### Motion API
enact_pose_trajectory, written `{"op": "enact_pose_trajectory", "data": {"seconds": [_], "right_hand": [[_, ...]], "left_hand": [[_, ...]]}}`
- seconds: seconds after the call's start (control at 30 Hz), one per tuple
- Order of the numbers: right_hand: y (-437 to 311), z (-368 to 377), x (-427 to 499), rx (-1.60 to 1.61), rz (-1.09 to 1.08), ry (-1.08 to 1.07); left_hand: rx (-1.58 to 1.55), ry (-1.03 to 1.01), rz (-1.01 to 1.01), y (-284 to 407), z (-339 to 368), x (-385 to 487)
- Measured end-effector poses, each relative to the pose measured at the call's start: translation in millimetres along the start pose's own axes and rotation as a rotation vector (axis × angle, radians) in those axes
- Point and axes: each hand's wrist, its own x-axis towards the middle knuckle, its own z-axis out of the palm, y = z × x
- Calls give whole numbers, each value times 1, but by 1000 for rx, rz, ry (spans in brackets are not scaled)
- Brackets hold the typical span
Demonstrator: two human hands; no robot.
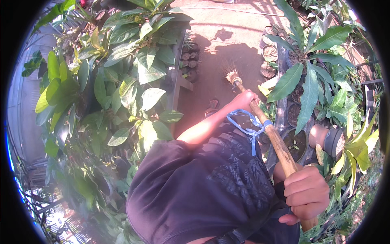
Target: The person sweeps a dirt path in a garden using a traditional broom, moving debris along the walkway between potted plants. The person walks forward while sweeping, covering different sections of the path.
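Observation:
A long wooden-handled broom [278, 146] runs diagonally across the front of my body. My left hand [246, 99] is wrapped around its lower part, close to the head. Higher up, near the thick end, my right hand [307, 192] is closed around the same handle. A loop of blue plastic strip [251, 131] is tied to the handle between my two hands. The stiff tan broom bristles [232, 75] point away from me over the dirt path [210, 73]; whether they touch it, I cannot tell.
Dense leafy plants [137, 73] line the path's left side, above a ledge [179, 61] and small potted seedlings [190, 59]. On the right stand several pots [268, 69], a long-leaved plant [307, 58] and a tipped terracotta-coloured pot [318, 136]. My bare foot [213, 103] shows below.

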Motion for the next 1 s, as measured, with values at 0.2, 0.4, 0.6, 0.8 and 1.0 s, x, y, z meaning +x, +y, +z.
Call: {"op": "enact_pose_trajectory", "data": {"seconds": [0.2,0.4,0.6,0.8,1.0], "right_hand": [[50,21,2,-162,-12,645],[118,18,-21,-325,368,641],[60,12,6,-117,395,440],[36,16,43,-151,-6,471],[56,27,44,-307,-28,547]], "left_hand": [[38,132,24,-38,-67,46],[201,-276,117,-128,-85,57],[-173,-887,-34,-86,-35,24],[-128,-767,116,-28,-49,37],[-126,-664,257,-67,-90,103]]}}
